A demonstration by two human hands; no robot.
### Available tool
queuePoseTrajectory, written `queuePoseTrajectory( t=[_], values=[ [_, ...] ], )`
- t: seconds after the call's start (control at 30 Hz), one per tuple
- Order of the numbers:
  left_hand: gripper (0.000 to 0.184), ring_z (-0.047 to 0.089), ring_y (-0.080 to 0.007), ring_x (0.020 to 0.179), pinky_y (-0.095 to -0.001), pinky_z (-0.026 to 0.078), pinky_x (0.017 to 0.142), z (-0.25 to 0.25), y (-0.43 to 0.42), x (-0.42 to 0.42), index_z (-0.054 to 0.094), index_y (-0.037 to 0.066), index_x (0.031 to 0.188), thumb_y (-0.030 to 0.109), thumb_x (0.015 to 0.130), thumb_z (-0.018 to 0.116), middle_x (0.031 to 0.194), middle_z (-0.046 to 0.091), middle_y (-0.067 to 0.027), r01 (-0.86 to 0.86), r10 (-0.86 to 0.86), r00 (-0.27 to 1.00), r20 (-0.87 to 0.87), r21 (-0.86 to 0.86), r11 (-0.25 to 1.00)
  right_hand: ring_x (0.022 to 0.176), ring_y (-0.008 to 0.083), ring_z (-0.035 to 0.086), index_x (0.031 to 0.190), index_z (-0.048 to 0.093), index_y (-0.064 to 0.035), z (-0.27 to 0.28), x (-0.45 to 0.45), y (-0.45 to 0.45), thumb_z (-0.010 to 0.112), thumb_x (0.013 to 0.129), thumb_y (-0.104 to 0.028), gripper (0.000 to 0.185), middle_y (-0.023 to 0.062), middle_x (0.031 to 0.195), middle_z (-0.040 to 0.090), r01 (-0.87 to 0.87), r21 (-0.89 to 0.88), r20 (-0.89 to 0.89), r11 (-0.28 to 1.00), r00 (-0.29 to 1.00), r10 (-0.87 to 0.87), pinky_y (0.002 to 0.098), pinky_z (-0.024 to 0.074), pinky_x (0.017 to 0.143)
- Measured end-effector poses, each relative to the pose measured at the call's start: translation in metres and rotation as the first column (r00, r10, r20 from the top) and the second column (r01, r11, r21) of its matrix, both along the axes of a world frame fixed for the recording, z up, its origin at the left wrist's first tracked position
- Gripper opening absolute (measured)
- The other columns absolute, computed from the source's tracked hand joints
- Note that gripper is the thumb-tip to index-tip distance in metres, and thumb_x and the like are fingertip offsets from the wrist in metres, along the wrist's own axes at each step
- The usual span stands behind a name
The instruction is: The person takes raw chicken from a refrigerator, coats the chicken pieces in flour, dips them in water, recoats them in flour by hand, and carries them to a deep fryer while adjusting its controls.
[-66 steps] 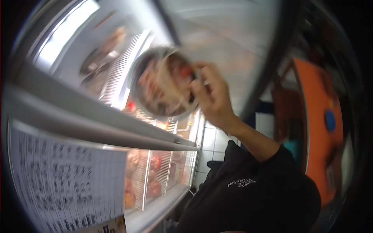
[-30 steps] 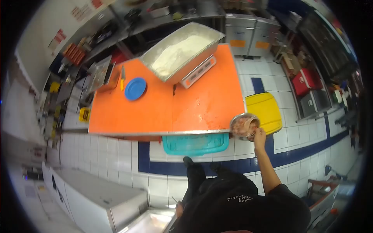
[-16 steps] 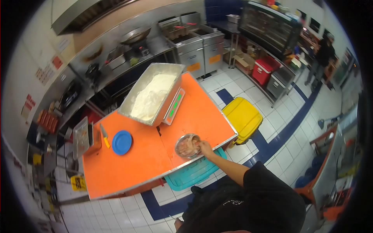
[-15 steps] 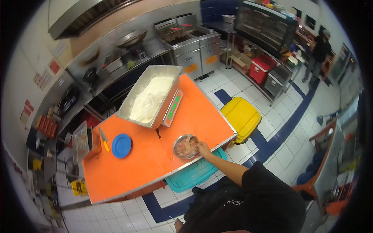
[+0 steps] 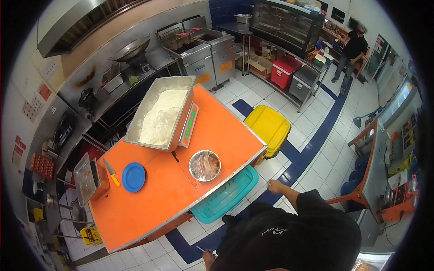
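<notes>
A round metal bowl of raw meat rests on the orange tabletop, near its front edge. Away from the bowl, over the floor right of the table, my right hand is loosely closed and holds nothing visible. My left hand, low by my body, grips a thin light-coloured stick-like object. A deep metal pan of white powder sits on a scale with green digits. A blue plate and a yellow-handled knife lie to the left.
A teal-lidded bin is under the table's front edge, a yellow-lidded bin at its right. A metal tray stands at the left end. Fryers line the back. Another person stands far right.
The bowl has come from the fridge to the table, and my right hand has let go of it and drawn back to the right. The view has turned toward the room's right side.
</notes>
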State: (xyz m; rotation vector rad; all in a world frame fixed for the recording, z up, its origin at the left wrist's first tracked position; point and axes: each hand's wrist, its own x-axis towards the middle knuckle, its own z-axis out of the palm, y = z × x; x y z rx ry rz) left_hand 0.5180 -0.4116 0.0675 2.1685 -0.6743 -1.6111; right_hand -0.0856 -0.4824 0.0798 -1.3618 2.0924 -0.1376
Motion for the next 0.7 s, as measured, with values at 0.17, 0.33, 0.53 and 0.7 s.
queuePoseTrajectory(
  t=[0.17, 0.33, 0.53, 0.7],
  values=[
    [0.026, 0.042, -0.0144, 0.043, -0.0325, 0.035, 0.04, 0.0, 0.03, -0.031, 0.054, 0.011, 0.085, 0.031, 0.101, 0.051, 0.059, 0.044, 0.0002, 0.143, -0.14, 0.99, -0.031, 0.186, 0.972, 0.097, 0.0316, 0.074, 0.111, 0.075, -0.0047, -0.025, -0.037, 0.162, 0.05, 0.097, -0.025, 0.036, 0.0133, 0.104, 0.077, 0.353, 0.622, 0.034, 0.699, 0.88, -0.475, 0.047, 0.0574, 0.082],
    [0.022, 0.042, -0.0134, 0.044, -0.0321, 0.035, 0.04, -0.001, 0.012, -0.042, 0.056, 0.01, 0.088, 0.028, 0.1, 0.053, 0.059, 0.044, 0.0005, 0.208, -0.201, 0.978, -0.058, 0.197, 0.958, 0.099, 0.0224, 0.074, 0.121, 0.072, -0.0089, 0.006, -0.049, 0.223, 0.05, 0.101, -0.03, 0.037, 0.0064, 0.108, 0.078, 0.37, 0.665, 0.267, 0.649, 0.694, -0.669, 0.0417, 0.0567, 0.083],
    [0.018, 0.043, -0.0122, 0.044, -0.0317, 0.035, 0.04, 0.008, -0.052, -0.068, 0.058, 0.009, 0.091, 0.024, 0.098, 0.055, 0.058, 0.044, 0.0009, 0.149, -0.124, 0.969, -0.213, 0.109, 0.983, 0.082, 0.0193, 0.075, 0.101, 0.079, -0.0128, -0.002, -0.093, 0.206, 0.068, 0.089, -0.037, 0.029, 0.008, 0.087, 0.078, 0.054, 0.361, 0.291, 0.931, 0.942, -0.167, 0.0327, 0.0578, 0.074],
    [0.018, 0.041, -0.0109, 0.045, -0.0301, 0.034, 0.041, 0.05, -0.076, -0.149, 0.058, 0.008, 0.093, 0.025, 0.098, 0.054, 0.058, 0.042, 0.0022, 0.23, -0.233, 0.971, -0.057, -0.051, 0.972, 0.078, 0.0184, 0.075, 0.08, 0.079, -0.0113, 0.078, -0.093, 0.157, 0.062, 0.095, -0.045, 0.04, 0.0058, 0.074, 0.075, 0.061, 0.226, 0.247, 0.972, 0.962, -0.117, 0.0349, 0.0578, 0.073]
  ],
)
